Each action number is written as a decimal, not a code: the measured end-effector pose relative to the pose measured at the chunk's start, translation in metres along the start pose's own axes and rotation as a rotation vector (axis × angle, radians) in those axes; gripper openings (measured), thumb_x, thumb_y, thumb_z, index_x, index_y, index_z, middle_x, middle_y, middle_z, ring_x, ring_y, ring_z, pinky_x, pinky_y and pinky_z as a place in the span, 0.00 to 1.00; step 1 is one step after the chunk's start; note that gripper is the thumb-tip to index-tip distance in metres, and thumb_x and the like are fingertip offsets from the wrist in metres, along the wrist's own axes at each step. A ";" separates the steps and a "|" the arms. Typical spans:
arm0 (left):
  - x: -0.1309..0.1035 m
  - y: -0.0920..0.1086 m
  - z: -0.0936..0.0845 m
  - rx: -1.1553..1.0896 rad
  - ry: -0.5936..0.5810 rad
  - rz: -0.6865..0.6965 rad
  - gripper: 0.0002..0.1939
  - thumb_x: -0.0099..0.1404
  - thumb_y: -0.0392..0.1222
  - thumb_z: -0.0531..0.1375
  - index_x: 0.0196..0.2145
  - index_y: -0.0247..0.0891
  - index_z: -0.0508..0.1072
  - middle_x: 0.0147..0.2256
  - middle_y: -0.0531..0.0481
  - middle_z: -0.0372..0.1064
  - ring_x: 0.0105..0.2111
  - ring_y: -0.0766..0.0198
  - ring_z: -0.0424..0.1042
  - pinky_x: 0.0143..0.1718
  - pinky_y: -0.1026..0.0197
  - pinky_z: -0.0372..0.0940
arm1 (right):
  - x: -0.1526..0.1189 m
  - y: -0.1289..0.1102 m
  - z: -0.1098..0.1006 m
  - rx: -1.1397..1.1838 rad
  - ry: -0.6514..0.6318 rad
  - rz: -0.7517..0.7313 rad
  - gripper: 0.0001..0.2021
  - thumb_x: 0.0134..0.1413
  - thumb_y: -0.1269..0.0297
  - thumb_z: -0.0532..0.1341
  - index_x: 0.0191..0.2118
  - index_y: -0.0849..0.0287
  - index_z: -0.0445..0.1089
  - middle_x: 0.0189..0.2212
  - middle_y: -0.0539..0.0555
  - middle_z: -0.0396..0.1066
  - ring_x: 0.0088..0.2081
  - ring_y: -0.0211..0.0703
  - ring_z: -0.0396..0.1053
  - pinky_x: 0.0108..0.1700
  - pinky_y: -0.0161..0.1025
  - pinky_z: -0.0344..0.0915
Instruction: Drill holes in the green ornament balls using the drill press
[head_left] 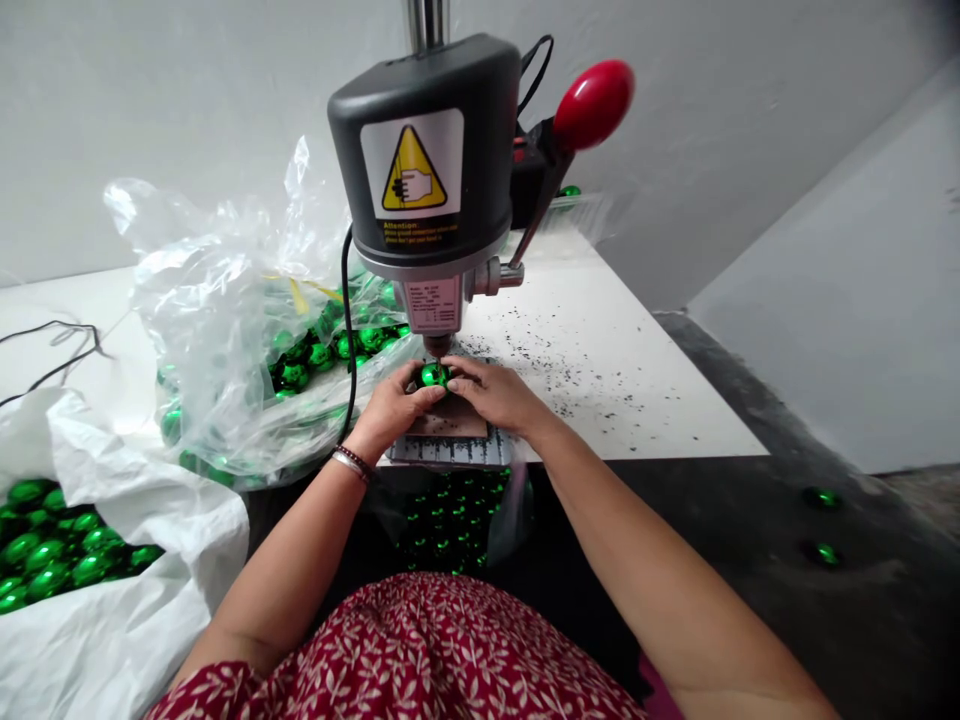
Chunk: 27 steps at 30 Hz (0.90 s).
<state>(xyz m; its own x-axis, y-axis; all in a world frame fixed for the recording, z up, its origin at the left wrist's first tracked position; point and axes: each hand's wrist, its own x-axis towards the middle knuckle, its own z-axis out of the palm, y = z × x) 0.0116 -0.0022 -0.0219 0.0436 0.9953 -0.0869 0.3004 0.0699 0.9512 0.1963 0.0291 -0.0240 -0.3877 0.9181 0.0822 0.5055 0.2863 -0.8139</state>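
A shiny green ball [433, 375] sits under the chuck of a drill press [420, 160], on a brown board [450, 424] over the machine's grey base [450, 452]. My left hand [394, 405] grips the ball from the left, thumb along its near side. From the right, my right hand [495, 392] closes its thumb and fingers on the same ball. The drill's tip is right at the top of the ball; whether it has entered cannot be made out. Both hands are close beneath the chuck [437, 345].
Clear plastic bags [217, 330] with many green balls lie left on the white table [645, 370]. A white sack [150, 620] of balls stands nearer. Dark chips dot the table's right side. The red-knobbed lever [594, 105] juts right. Two balls [825, 553] lie on the floor.
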 end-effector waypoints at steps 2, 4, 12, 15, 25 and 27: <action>0.002 -0.003 -0.001 0.004 -0.052 0.019 0.25 0.58 0.49 0.65 0.51 0.37 0.72 0.34 0.51 0.72 0.29 0.66 0.69 0.29 0.65 0.65 | 0.000 0.000 -0.001 0.001 -0.003 0.013 0.21 0.55 0.63 0.59 0.55 0.49 0.72 0.47 0.49 0.76 0.48 0.43 0.74 0.54 0.44 0.71; 0.002 -0.005 -0.002 0.011 -0.074 0.020 0.25 0.60 0.51 0.63 0.52 0.37 0.72 0.36 0.50 0.72 0.28 0.66 0.68 0.30 0.63 0.66 | -0.001 -0.001 -0.002 0.006 -0.007 0.027 0.21 0.55 0.64 0.59 0.55 0.50 0.72 0.47 0.50 0.76 0.48 0.43 0.74 0.54 0.44 0.71; -0.001 -0.004 -0.003 0.204 -0.041 0.080 0.28 0.56 0.48 0.66 0.54 0.39 0.73 0.43 0.50 0.75 0.39 0.61 0.73 0.42 0.61 0.69 | -0.017 -0.009 -0.003 0.018 0.008 0.093 0.20 0.53 0.68 0.60 0.53 0.48 0.71 0.45 0.47 0.76 0.47 0.39 0.74 0.57 0.43 0.70; -0.004 0.000 0.002 0.275 -0.058 0.035 0.33 0.56 0.47 0.67 0.59 0.38 0.70 0.47 0.48 0.76 0.44 0.58 0.74 0.48 0.58 0.68 | -0.023 -0.010 -0.003 -0.002 0.035 0.110 0.20 0.52 0.69 0.59 0.52 0.49 0.72 0.42 0.48 0.77 0.45 0.38 0.75 0.55 0.41 0.71; -0.010 -0.001 0.011 0.333 -0.009 0.089 0.32 0.59 0.50 0.66 0.59 0.39 0.71 0.49 0.47 0.77 0.51 0.53 0.73 0.55 0.56 0.65 | -0.035 -0.012 0.007 -0.043 0.109 0.100 0.21 0.54 0.69 0.57 0.54 0.47 0.70 0.52 0.47 0.73 0.50 0.40 0.74 0.57 0.44 0.71; -0.011 0.001 0.011 0.341 -0.018 0.094 0.30 0.59 0.50 0.65 0.58 0.40 0.72 0.48 0.48 0.77 0.50 0.54 0.74 0.54 0.57 0.66 | -0.036 -0.012 0.005 -0.039 0.125 0.085 0.20 0.53 0.69 0.58 0.51 0.47 0.72 0.48 0.47 0.75 0.47 0.39 0.75 0.53 0.42 0.72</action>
<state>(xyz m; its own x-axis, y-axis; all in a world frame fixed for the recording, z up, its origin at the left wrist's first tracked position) 0.0215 -0.0135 -0.0233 0.1019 0.9947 -0.0119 0.5949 -0.0513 0.8021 0.2006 -0.0084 -0.0202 -0.2444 0.9658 0.0871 0.5631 0.2145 -0.7981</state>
